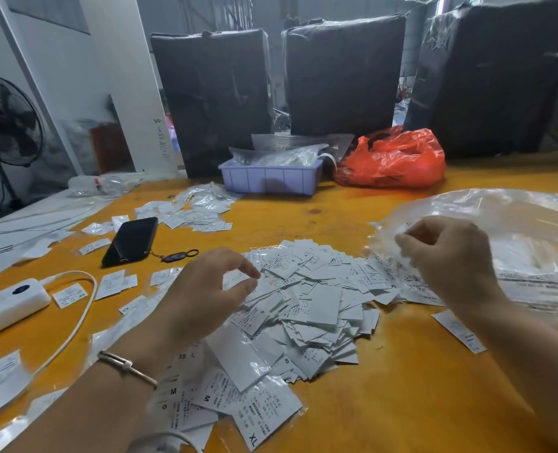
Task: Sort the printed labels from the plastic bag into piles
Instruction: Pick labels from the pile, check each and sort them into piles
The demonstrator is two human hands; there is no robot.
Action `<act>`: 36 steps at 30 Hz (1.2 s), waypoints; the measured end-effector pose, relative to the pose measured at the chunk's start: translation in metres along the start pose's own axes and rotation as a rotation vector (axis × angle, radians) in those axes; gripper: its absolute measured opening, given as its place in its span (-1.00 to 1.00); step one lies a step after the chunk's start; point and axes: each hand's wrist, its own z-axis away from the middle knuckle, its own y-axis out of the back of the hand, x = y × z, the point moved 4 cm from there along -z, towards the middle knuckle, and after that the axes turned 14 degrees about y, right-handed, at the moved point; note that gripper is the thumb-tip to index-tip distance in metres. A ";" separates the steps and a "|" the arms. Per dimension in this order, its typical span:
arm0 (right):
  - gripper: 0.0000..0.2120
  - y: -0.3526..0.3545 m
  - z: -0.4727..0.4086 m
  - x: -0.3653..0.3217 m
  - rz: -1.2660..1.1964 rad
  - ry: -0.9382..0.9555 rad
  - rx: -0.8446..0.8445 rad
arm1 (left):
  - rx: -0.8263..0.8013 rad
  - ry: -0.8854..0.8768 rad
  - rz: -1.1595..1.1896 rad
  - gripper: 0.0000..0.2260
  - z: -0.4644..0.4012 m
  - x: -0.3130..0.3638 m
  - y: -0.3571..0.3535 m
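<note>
A big heap of white printed labels point(313, 299) lies in the middle of the yellow table point(401, 387). Size letters such as S, M, XS and XL show on some. My left hand point(205, 289) hovers over the heap's left side, thumb and forefinger close together at a label's edge. My right hand point(447, 256) grips the crumpled mouth of a large clear plastic bag point(516, 237) at the right, which lies open towards the heap. Smaller groups of labels point(192, 210) sit further back on the left.
A black phone point(130, 240) with a key fob, a white power bank point(6, 305) and its cable lie at the left. A lilac tray point(271, 179) of clear bags and a red bag point(392, 158) stand at the back, before dark wrapped bales point(343, 73).
</note>
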 end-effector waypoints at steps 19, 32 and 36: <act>-0.74 -0.047 0.036 -0.058 -0.851 -0.083 -0.377 | -0.486 0.005 0.679 -0.83 0.011 0.020 -0.016; -0.85 -0.046 0.035 -0.052 -0.029 0.434 -0.577 | -0.379 0.110 0.653 -0.85 0.010 0.015 -0.010; -0.94 -0.042 0.032 -0.050 -0.089 0.388 -0.436 | -0.407 0.167 0.712 -0.75 0.010 0.015 -0.010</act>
